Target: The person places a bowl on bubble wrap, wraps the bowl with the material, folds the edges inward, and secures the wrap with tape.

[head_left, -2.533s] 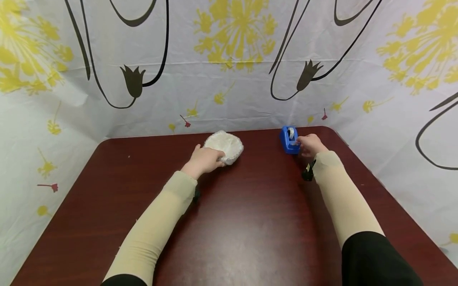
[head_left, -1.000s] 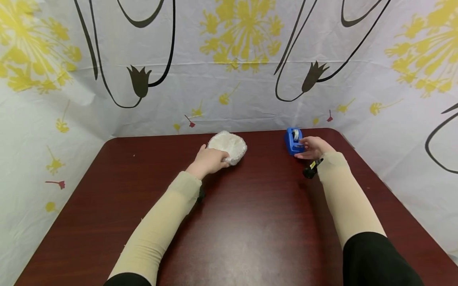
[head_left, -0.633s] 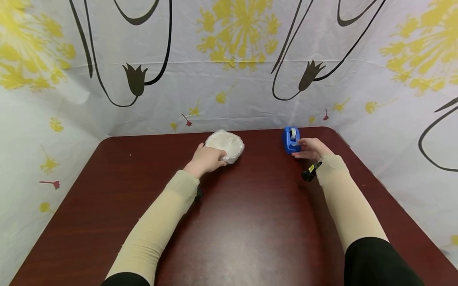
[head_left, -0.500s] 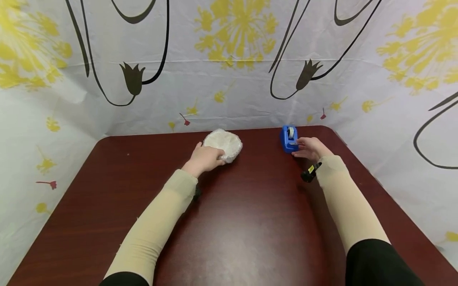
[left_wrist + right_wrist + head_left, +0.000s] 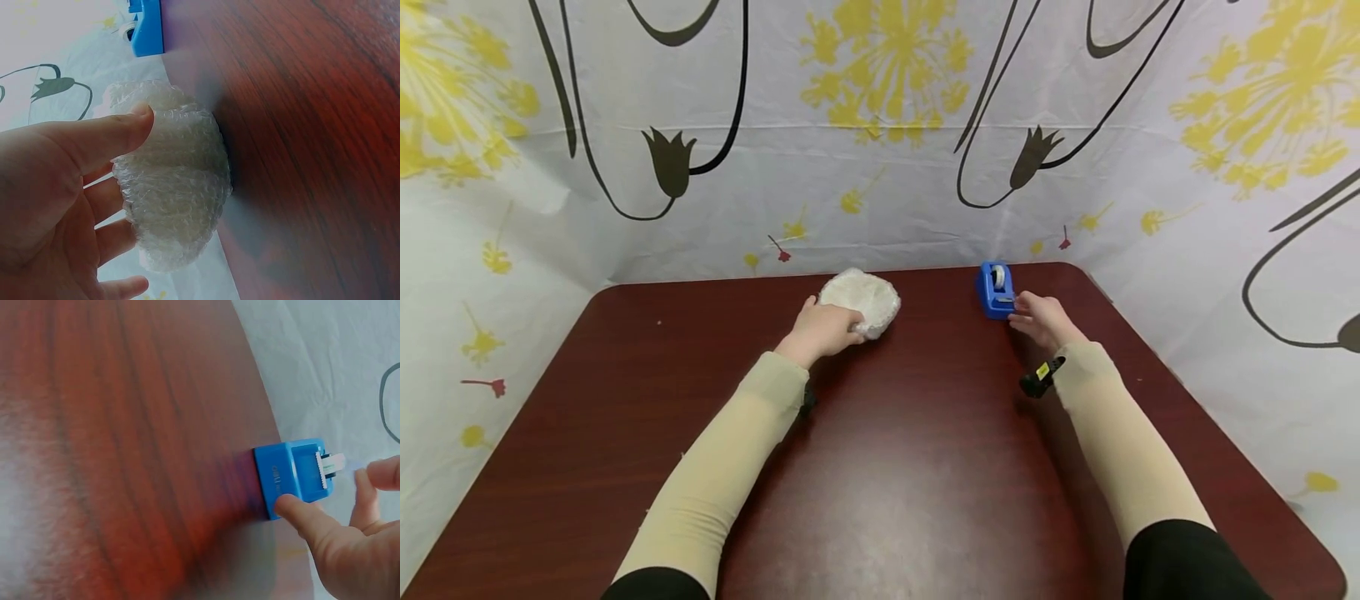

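A bubble-wrapped bundle [image 5: 867, 293], rounded and whitish, is near the back edge of the table. My left hand [image 5: 820, 332] grips its near left side, thumb [image 5: 115, 134] pressed on one face and fingers behind it. To the right stands a blue tape dispenser [image 5: 995, 292] with a white roll in it. My right hand [image 5: 1042, 320] is at its front right corner. In the right wrist view, one fingertip [image 5: 289, 505] rests against the dispenser's front. Two other fingertips meet at the loose end of clear tape [image 5: 355, 466] beyond the toothed cutter [image 5: 321, 470].
Both things stand on a dark red-brown table [image 5: 880, 467] with rounded corners. A white hanging cloth [image 5: 820, 200] with yellow and dark flower prints closes off the back and sides. Dark wrist cameras [image 5: 1042, 379] sit under the wrists.
My right hand has gone from curled fingers over the dispenser's front to spread fingers, then drawn slightly back toward me. My left hand and the bundle stay put. The head view shifts slightly.
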`<state>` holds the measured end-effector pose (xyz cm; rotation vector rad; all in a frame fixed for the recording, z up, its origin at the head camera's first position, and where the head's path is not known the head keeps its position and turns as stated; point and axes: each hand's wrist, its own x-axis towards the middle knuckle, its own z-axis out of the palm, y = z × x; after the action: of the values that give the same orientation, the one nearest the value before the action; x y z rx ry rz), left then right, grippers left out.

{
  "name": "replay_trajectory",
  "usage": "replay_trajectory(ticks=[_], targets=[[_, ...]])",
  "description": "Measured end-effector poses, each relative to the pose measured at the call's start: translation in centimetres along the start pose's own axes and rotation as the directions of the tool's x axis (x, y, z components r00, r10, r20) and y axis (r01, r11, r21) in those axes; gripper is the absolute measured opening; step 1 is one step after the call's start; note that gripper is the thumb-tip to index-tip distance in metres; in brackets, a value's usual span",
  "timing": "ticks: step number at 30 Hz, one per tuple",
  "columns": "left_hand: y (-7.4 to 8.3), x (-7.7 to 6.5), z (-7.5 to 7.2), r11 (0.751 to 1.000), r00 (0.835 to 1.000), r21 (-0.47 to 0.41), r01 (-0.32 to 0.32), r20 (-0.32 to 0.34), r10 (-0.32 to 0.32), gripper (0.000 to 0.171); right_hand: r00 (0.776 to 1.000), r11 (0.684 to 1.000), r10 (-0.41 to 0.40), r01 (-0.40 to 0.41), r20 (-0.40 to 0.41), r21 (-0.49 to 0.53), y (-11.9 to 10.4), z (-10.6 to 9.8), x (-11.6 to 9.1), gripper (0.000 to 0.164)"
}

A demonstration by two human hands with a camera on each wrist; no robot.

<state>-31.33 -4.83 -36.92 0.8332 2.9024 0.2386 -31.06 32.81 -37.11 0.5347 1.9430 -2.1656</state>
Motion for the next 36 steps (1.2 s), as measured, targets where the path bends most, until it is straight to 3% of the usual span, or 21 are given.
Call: replay_trajectory(ticks=[6, 11, 16, 21, 26, 32, 36], targets=[[-0.1, 0.1, 0.1, 1.0, 1.0, 0.017, 0.006, 0.002, -0.006, 0.014, 0.999, 0.997, -0.019, 0.022, -0.038, 0.076, 1.0, 0.0, 0.2, 0.057], [0.0, 0.2, 0.3, 1.0, 1.0, 0.011, 0.008, 0.008, -0.008, 0.013, 0.996, 0.999, -0.038, 0.038, -0.085, -0.008, 1.7, 0.0, 0.3, 0.062], [0.4, 0.2, 0.2, 1.0, 1.0, -0.001, 0.009, 0.004, -0.009, 0.013, 0.991, 0.999, 0.012, -0.016, -0.133, -0.033, 2.2, -0.3, 0.4, 0.058], [0.4, 0.1, 0.2, 1.0, 1.0, -0.002, 0.018, 0.006, -0.018, 0.015, 0.995, 0.998, 0.055, -0.054, -0.085, 0.021, 2.1, -0.3, 0.4, 0.053], [0.5, 0.1, -0.1, 0.999, 0.999, 0.017, 0.037, -0.001, -0.037, 0.019, 0.999, 0.993, 0.048, -0.046, -0.018, 0.107, 1.9, 0.0, 0.2, 0.045], [0.5, 0.2, -0.1, 0.999, 0.999, 0.027, 0.037, 0.004, -0.037, 0.021, 0.997, 0.982, 0.058, -0.049, -0.041, 0.184, 2.2, 0.1, 0.4, 0.022], [0.4, 0.3, 0.0, 0.999, 0.999, 0.031, 0.037, 0.003, -0.038, 0.022, 0.997, 0.974, 0.069, -0.061, -0.027, 0.219, 2.5, 0.0, 0.6, 0.025]])
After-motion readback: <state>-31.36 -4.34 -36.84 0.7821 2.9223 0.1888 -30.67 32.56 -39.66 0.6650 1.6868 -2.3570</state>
